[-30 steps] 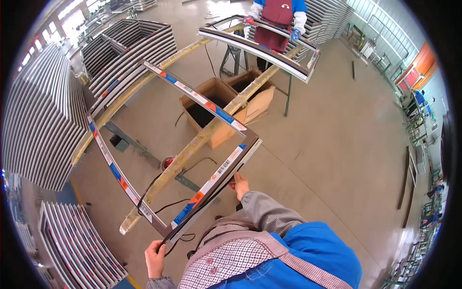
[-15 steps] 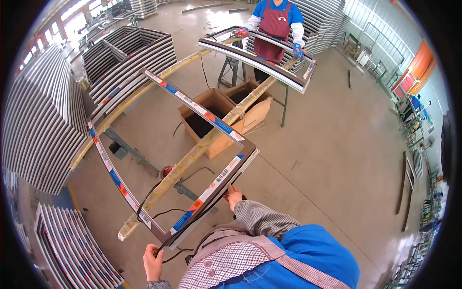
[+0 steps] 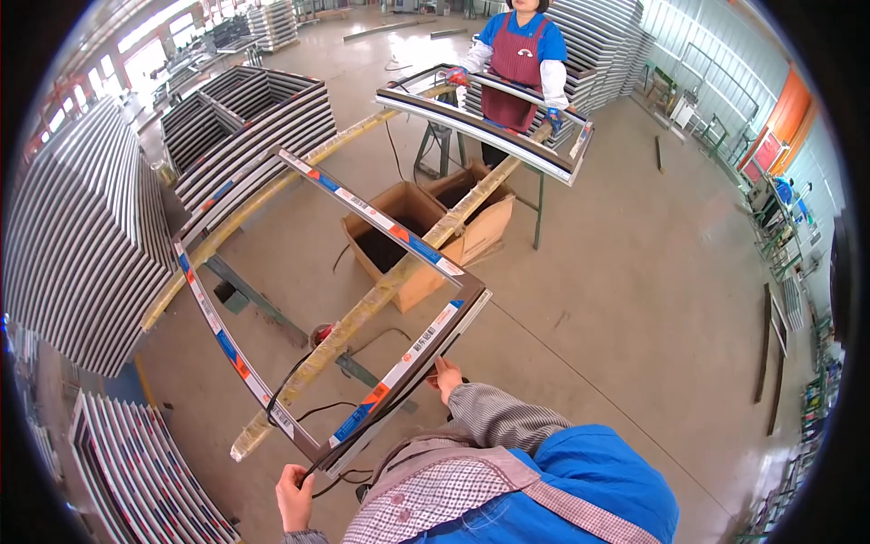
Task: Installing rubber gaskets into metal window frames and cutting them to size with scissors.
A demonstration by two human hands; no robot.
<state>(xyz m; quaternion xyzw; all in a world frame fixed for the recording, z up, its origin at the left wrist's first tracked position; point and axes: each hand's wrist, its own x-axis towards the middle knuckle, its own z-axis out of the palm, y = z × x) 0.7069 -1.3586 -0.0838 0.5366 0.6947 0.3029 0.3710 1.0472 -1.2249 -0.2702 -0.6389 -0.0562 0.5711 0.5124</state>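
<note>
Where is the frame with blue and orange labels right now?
In the head view, the labelled frame lies left of centre across the yellow beams, its near side at the right hand, its lowest corner near the left hand.

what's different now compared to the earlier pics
The view shifted, so most of the scene sits lower in the picture. The co-worker's blue-gloved hand came down closer to their silver-and-dark rectangular frame. The left hand still pinches the thin black flexible strip; the right hand stays at the brown rectangular frame's near side.
</note>
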